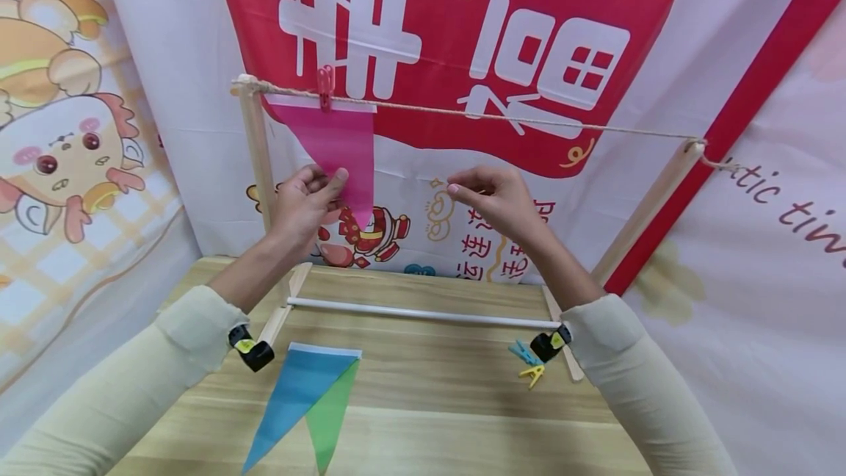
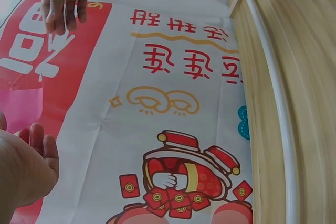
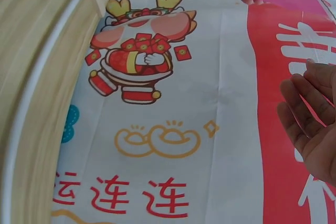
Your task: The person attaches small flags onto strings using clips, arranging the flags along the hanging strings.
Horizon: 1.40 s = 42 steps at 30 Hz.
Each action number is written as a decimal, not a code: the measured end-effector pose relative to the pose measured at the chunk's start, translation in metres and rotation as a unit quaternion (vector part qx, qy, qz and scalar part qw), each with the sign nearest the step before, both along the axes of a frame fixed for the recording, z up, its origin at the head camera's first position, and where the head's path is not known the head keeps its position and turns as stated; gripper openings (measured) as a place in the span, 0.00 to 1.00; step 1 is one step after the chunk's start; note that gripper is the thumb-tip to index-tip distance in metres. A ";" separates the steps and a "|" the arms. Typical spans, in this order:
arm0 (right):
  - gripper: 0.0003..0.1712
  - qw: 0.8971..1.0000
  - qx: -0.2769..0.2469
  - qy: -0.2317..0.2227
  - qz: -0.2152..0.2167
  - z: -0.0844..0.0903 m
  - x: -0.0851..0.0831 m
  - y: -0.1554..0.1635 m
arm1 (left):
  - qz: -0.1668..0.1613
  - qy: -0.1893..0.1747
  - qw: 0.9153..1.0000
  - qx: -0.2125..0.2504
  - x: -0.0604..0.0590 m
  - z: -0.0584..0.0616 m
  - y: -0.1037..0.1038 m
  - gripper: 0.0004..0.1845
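We see a pink pennant (image 1: 333, 149) held by a red peg (image 1: 325, 87) on a tan string (image 1: 529, 118). A blue pennant (image 1: 297, 391) overlaps a green pennant (image 1: 333, 410) on the pale woodgrain table (image 1: 429, 402). Two small clips (image 1: 527, 360) look blue and yellow, perhaps. Our sleeves (image 1: 132, 380) are cream.

A pink flag (image 1: 333, 149) hangs from a string (image 1: 529, 119) by a red peg (image 1: 324, 87), and the left hand (image 1: 302, 204) pinches its lower edge. The right hand (image 1: 499, 197) hovers empty just beside it, fingers relaxed. On the bench (image 1: 429, 395) lie a blue flag (image 1: 297, 391), a green flag (image 1: 330, 413) and two loose pegs (image 1: 527, 362).
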State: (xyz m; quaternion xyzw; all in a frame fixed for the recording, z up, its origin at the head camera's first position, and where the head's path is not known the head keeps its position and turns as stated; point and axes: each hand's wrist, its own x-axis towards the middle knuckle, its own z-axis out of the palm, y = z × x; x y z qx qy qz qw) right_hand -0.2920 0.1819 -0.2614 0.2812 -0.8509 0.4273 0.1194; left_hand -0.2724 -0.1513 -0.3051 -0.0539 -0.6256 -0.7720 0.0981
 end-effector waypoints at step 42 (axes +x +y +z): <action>0.15 0.997 0.001 -0.055 -0.049 -0.067 0.013 0.047 | -0.034 -0.019 0.995 -0.086 0.002 -0.042 -0.001 0.19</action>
